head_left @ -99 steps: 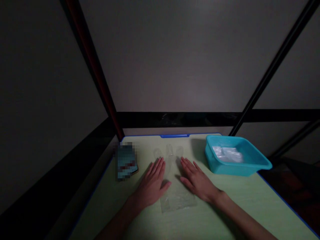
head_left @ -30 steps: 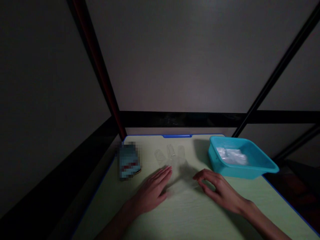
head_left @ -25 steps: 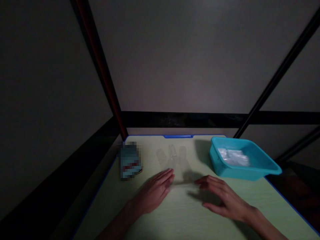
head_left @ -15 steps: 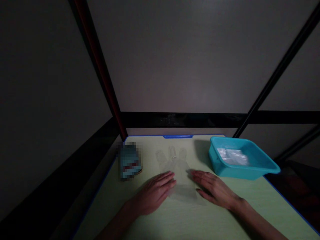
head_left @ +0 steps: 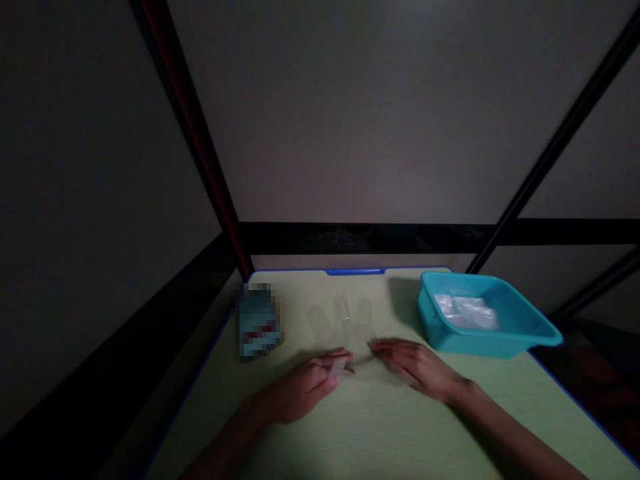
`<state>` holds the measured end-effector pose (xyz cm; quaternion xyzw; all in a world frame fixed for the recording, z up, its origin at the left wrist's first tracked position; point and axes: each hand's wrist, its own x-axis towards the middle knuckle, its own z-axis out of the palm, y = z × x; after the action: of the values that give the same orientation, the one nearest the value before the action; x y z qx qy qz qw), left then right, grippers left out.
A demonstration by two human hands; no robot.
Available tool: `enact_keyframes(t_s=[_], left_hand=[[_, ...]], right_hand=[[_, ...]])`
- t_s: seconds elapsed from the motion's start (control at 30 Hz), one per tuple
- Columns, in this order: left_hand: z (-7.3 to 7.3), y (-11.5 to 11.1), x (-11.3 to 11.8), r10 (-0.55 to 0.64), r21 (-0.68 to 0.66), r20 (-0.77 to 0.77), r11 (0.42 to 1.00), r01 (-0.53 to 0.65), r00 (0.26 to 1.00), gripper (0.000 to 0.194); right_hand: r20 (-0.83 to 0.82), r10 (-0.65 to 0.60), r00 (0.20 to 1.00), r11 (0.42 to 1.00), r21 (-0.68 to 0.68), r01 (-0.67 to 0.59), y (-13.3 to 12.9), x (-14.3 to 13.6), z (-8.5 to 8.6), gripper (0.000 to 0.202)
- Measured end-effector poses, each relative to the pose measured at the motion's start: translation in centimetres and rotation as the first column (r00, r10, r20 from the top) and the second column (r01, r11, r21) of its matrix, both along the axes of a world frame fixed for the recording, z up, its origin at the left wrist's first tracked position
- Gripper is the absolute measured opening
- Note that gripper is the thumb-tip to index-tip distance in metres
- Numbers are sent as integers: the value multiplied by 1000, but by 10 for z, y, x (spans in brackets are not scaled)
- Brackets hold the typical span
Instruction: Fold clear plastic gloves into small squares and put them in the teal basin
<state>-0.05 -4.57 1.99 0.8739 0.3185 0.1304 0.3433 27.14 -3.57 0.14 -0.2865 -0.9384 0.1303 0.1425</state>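
A clear disposable plastic glove [head_left: 345,325] lies flat on the table, its finger parts pointing away from me. My left hand [head_left: 311,381] pinches the glove's lower left edge between thumb and fingers, and a strip of the film shows over the fingertips. At the right edge, my right hand [head_left: 417,363] has its fingers closed on the film, with the thumb mostly hidden. The cuff end is lifted and folded up between both hands.
On the right stands a turquoise plastic basin [head_left: 480,343] with shiny clear plastic [head_left: 467,312] inside. A pixelated, bluish packet-like thing [head_left: 259,323] lies at the left edge of the pale table [head_left: 340,440]. A wall panel [head_left: 360,133] rises behind the table.
Both hands were lying flat by the glove's sides. The left has closed on its edge, the right has moved slightly inward, and the cuff end has come up off the table.
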Motion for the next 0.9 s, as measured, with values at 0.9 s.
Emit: enact_keyframes(t_s=[0.9], left_hand=[[-24,57,9,806,-819,162,431,-378,569,36]], right_hand=[[-325,-634,702,691,-646,326,55,-40,-13,17]])
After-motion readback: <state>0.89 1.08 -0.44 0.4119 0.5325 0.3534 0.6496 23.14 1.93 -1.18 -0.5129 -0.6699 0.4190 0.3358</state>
